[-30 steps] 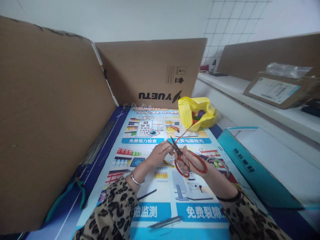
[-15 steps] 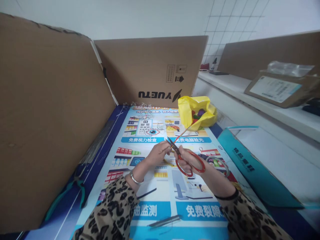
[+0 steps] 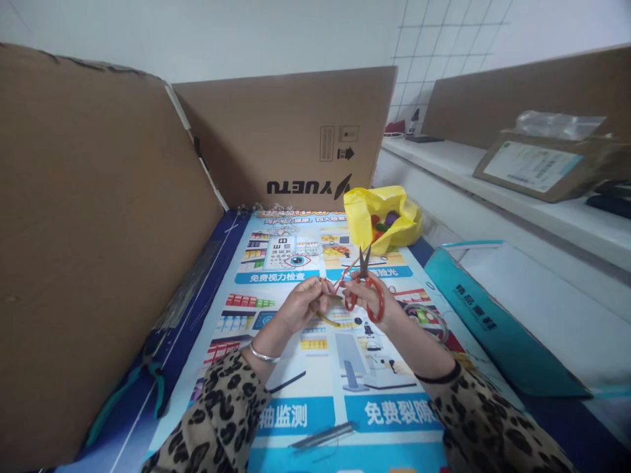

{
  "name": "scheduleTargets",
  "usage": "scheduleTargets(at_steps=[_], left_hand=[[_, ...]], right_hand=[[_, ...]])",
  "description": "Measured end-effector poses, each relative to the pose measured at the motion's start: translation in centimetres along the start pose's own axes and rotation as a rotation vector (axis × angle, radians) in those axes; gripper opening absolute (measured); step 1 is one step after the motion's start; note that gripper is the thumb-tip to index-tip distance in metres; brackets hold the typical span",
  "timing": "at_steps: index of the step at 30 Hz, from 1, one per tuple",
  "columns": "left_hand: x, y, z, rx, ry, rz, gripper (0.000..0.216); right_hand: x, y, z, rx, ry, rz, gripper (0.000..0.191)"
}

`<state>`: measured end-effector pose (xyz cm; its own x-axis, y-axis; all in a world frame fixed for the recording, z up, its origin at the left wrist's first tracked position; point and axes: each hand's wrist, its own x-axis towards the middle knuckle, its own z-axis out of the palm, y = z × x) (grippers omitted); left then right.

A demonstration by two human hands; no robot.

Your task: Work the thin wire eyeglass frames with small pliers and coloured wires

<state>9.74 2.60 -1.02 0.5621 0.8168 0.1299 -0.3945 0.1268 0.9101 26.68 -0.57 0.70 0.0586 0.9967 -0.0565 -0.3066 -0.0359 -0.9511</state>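
Nearest: leopard-print sleeves (image 3: 221, 420). A small bundle of thin dark metal wires (image 3: 323, 436) lies on the glossy blue-and-white printed poster (image 3: 296, 414) covering the bench. Teal-handled pliers (image 3: 158, 387) lie at the poster's left edge, against the side cardboard.

Mid-bench, both hands are raised just above the poster, close together.
- Left hand (image 3: 302, 305), with a silver bangle (image 3: 263, 357) on the wrist: thumb and fingertips pinched on a thin orange-red strand (image 3: 345, 274). The strand runs up and away toward the bag.
- Right hand (image 3: 382, 309): fingers curled through the loops of the red-handled steel scissors (image 3: 367, 292).

Change over the last second: the scissors lay slanted with their tips at the left fingertips, blades parted half a second ago. They now stand upright, tips pointing away and blades nearly together, just beside the strand rather than across it. Judgement: no cut is under way at this instant. Whether the strand was severed cannot be told.

Farther: a crumpled yellow plastic bag (image 3: 382, 220) holds coloured bits. Behind it stands an upright brown cardboard panel (image 3: 296, 141).
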Motion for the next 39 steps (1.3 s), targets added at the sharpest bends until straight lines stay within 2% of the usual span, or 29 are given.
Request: scheduleTargets(at_steps=[3, 7, 14, 17, 21, 25, 27, 30, 33, 36, 39], left_hand=[[0.0, -0.4, 0.3, -0.078, -0.024, -0.054, 0.028], [0.2, -0.4, 0.0, -0.148, -0.008, -0.059, 0.023], [0.5, -0.3, -1.0, -0.228, 0.069, -0.002, 0.021], [0.6, -0.3, -1.2, -0.249, 0.098, 0.014, 0.021], [0.6, -0.2, -1.2, -0.261, 0.122, 0.016, 0.022], [0.6, -0.2, -1.1, -0.249, 0.133, 0.001, 0.022], [0.6, -0.2, -0.9, -0.228, 0.138, -0.018, 0.024], [0.4, -0.1, -0.7, -0.193, 0.140, -0.048, 0.026], [0.2, 0.1, -0.4, -0.163, 0.129, -0.078, 0.027], [0.0, 0.1, -0.2, -0.148, 0.099, -0.111, 0.029], [0.0, 0.0, 0.0, -0.165, 0.061, -0.137, 0.031]], right_hand=[[0.1, 0.7, 1.1, -0.020, 0.009, -0.037, 0.040], [0.1, 1.0, 0.9, -0.141, -0.019, -0.039, 0.040], [0.0, 0.2, -1.0, -0.613, -0.049, -0.022, 0.027], [0.6, -0.6, -2.2, -0.905, 0.033, -0.028, 0.022], [1.3, -2.2, -3.9, -1.258, 0.207, -0.053, 0.019], [1.2, -4.1, -4.8, -1.442, 0.327, -0.120, 0.027], [1.0, -4.8, -4.9, -1.499, 0.420, -0.246, 0.031], [0.6, -5.7, -4.6, -1.477, 0.519, -0.516, 0.031], [0.1, -5.9, -3.8, -1.250, 0.478, -0.590, 0.029], [0.0, -5.0, -2.6, -1.081, 0.321, -0.553, 0.028], [0.5, -3.2, -1.2, -0.863, 0.015, -0.458, 0.033]])
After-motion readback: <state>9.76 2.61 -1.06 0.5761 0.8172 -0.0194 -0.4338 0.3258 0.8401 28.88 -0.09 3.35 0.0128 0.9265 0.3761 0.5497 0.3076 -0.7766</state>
